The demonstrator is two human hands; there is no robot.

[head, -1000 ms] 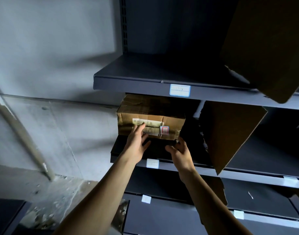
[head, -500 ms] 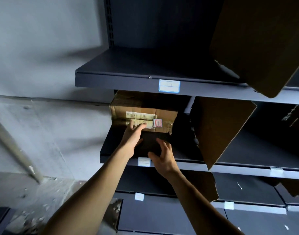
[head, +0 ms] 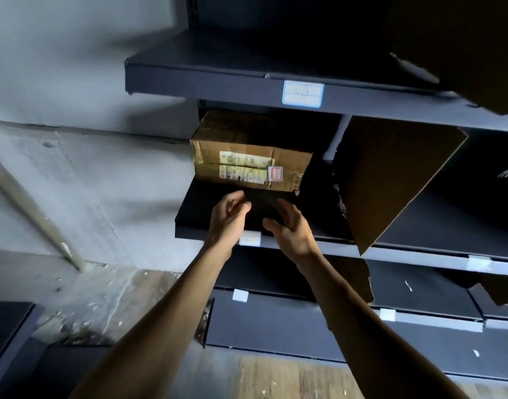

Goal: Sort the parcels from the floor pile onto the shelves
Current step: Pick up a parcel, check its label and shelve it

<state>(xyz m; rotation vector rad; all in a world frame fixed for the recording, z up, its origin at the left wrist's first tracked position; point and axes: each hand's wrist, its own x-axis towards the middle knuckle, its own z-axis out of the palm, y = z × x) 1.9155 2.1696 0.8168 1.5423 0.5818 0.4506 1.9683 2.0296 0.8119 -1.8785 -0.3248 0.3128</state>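
Sitting at the centre of the frame, a brown taped cardboard parcel (head: 247, 151) with a white printed label rests on the dark grey metal shelf (head: 192, 217), near its left end. Just below it, the left hand (head: 228, 218) and right hand (head: 290, 230) hover clear of the box, fingers loosely curled, holding nothing. A brown cardboard divider (head: 391, 180) stands tilted at centre right.

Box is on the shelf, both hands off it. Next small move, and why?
Probably draw both hands back and turn away to fetch the next one. The cardboard box sits flat on the shelf, set back from its front edge, and the left hand and right hand hover before it, touching nothing.
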